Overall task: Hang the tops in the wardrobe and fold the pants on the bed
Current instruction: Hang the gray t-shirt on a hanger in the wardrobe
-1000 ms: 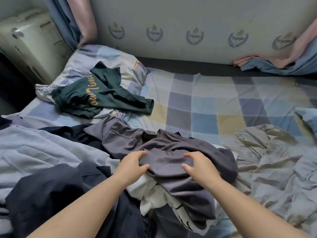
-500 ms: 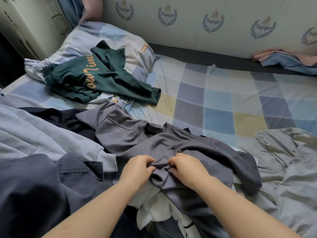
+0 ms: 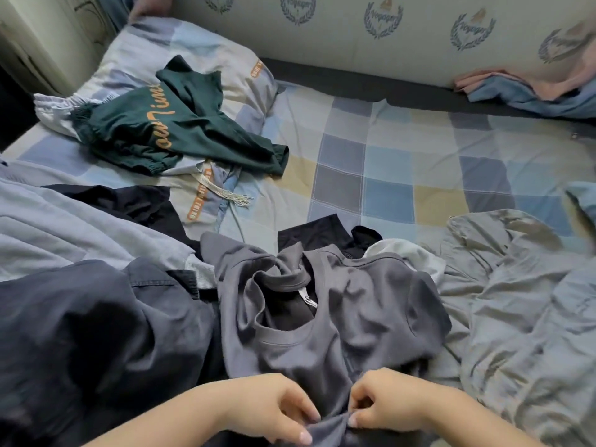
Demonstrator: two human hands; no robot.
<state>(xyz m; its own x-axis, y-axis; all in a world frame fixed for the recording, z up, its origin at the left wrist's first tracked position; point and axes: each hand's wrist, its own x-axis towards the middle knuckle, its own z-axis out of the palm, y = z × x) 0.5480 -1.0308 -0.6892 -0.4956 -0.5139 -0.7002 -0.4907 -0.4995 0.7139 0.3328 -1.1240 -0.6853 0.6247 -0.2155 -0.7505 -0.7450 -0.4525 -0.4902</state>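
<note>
A grey T-shirt (image 3: 364, 304) lies crumpled on the bed in front of me, its neck opening and white label facing up. My left hand (image 3: 274, 408) and my right hand (image 3: 383, 404) both pinch its near hem at the bottom of the view, close together. A dark green garment with orange lettering (image 3: 180, 124) rests on the pillow at the upper left. Dark navy clothing (image 3: 90, 333) is piled at the left, partly under a light blue garment (image 3: 64, 227). A black piece (image 3: 316, 230) and a white piece (image 3: 406, 253) poke out behind the grey T-shirt.
The checked bedsheet (image 3: 403, 175) stretches behind the pile. A crumpled grey-blue duvet (image 3: 522, 311) fills the right side. A padded wall panel with crests (image 3: 371, 37) borders the far edge, with pink and blue fabric (image 3: 522, 91) at the upper right. A white cabinet (image 3: 42, 43) stands at the upper left.
Both hands have pulled the grey T-shirt toward me and now grip its hem lower in view. The shirt has spread out, exposing its neck opening, the black piece and more of the checked sheet.
</note>
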